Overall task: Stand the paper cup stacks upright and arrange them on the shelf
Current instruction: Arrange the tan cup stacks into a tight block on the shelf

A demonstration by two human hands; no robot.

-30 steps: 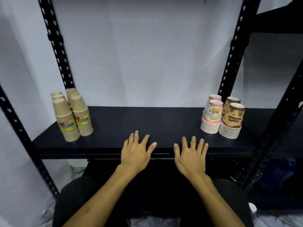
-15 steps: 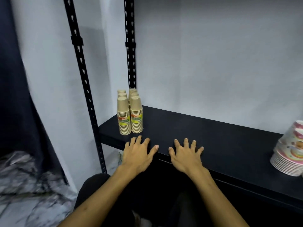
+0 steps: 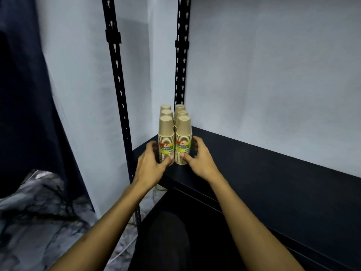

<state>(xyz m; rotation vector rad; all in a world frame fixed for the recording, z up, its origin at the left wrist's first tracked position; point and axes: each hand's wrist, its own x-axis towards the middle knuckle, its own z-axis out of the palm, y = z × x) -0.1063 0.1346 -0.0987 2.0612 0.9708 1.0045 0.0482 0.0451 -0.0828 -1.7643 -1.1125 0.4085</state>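
Observation:
Several tan paper cup stacks stand upside down in two close rows at the left end of the black shelf [image 3: 254, 173]. The front left stack [image 3: 166, 132] and the front right stack [image 3: 183, 132] carry yellow labels. My left hand [image 3: 150, 165] wraps the front left stack near its base, fingers on its left side and thumb at the front. My right hand [image 3: 201, 161] wraps the front right stack the same way from the right. The rear stacks [image 3: 180, 110] are mostly hidden behind the front ones.
Two black slotted uprights, one in front [image 3: 117, 75] and one at the back [image 3: 181, 55], frame the shelf's left end. A white wall is right behind the cups. A dark curtain [image 3: 23, 114] hangs at left above a marbled floor [image 3: 39, 212]. My dark-clothed knee [image 3: 166, 241] is below the shelf.
The view has turned left, so the patterned stacks on the right are out of sight. Both hands left the shelf's front edge, moved to the tan stacks and closed around the front two.

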